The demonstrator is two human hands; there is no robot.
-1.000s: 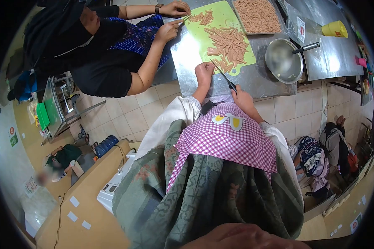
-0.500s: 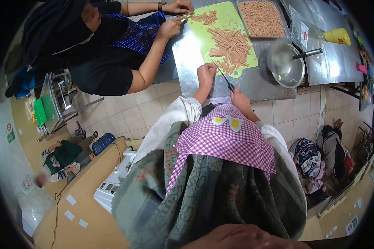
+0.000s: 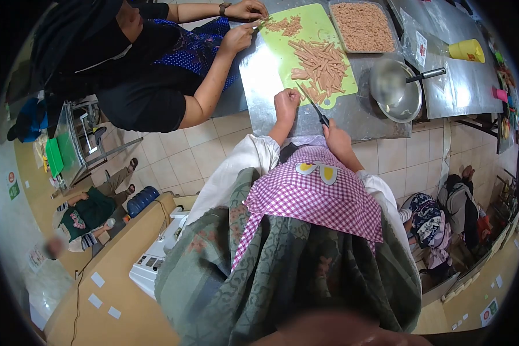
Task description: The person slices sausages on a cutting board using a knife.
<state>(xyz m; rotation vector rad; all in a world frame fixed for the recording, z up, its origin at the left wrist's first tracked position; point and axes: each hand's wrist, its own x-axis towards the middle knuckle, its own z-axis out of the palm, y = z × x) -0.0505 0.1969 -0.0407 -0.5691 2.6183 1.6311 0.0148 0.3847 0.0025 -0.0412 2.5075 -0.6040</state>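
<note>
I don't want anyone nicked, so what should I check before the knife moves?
1. Knife gripped by its handle in the right hand: ok.
2. Left hand safely away from the blade: cannot tell; it sits near the tip.
3. Co-worker's hands apart from the blade: ok.
4. Pinkish strips on the cutting board: ok.
5. Board secured underneath: cannot tell; hidden.

The right hand (image 3: 337,139) partly hides the knife handle (image 3: 324,120), and the metal bowl (image 3: 410,106) is partly blurred.
</note>
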